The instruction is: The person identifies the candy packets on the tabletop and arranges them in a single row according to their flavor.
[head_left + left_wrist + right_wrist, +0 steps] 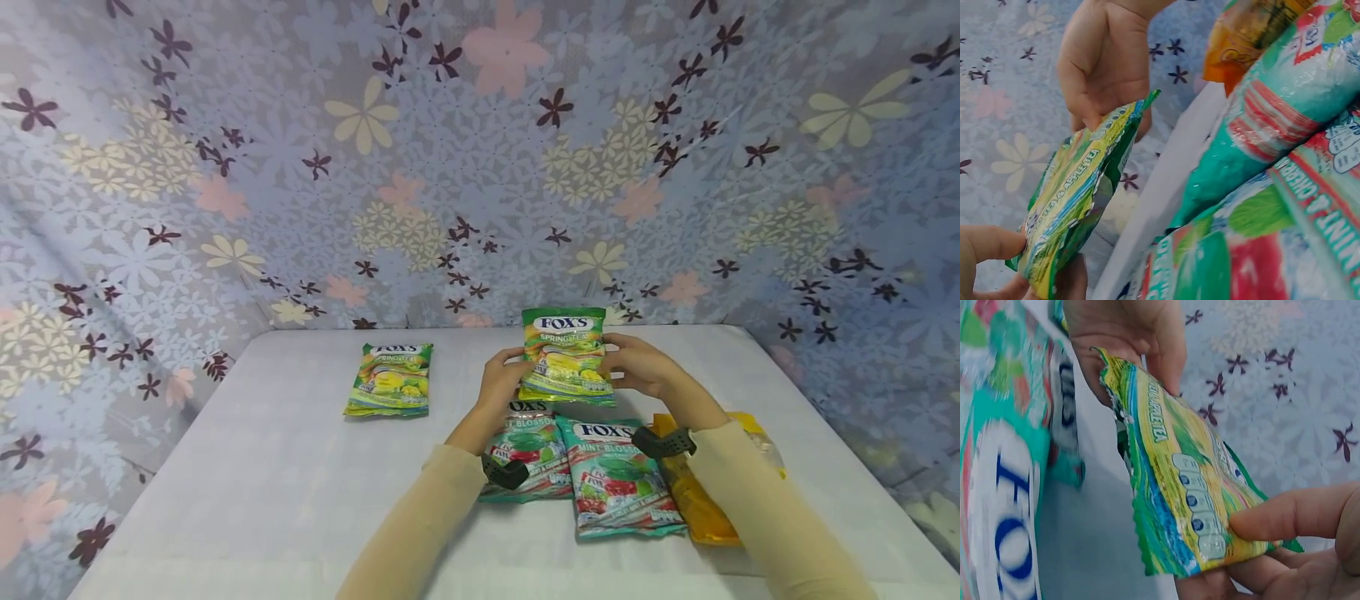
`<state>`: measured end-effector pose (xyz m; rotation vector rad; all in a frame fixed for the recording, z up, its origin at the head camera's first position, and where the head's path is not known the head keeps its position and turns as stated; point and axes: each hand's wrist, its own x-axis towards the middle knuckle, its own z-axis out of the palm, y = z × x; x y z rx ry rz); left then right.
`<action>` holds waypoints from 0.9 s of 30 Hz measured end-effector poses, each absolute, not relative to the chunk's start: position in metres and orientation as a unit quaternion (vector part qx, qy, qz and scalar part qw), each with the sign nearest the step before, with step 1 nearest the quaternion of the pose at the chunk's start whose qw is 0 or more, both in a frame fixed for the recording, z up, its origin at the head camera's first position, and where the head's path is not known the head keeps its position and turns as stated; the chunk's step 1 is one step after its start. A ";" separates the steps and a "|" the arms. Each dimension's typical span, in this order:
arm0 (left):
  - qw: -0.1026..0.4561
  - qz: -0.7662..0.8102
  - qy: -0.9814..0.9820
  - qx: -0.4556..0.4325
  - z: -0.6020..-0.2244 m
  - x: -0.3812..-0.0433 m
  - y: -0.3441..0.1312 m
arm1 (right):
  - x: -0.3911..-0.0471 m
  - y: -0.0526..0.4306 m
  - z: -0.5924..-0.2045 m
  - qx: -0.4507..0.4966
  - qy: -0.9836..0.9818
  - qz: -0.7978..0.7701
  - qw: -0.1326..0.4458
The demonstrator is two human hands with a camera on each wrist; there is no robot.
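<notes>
Hands (643,367) gripping green packet (564,352), teal packets (621,483) nearby, sleeve (768,504) overlapping yellow packet (701,500)

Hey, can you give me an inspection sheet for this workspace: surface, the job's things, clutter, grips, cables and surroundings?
Surface: white table.
Job's things: held Spring Tea packet, printed front facing the head camera.
Clutter: second Spring Tea packet lying to the left; left Mint Blossom packet and right Mint Blossom packet side by side, nearer the person; yellow packet at the right, partly hidden by the right forearm.
Grips: left grip and right grip pinch opposite sides of the held packet.
Cables: nothing seen.
Surroundings: flower-patterned cloth behind the table and along both sides.
</notes>
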<state>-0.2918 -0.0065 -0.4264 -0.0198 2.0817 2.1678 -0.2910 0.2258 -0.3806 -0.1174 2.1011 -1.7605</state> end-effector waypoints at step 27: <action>0.019 0.733 0.680 -0.006 -0.419 -0.279 -0.068 | -0.282 0.157 -0.393 -0.022 0.692 -0.706 0.148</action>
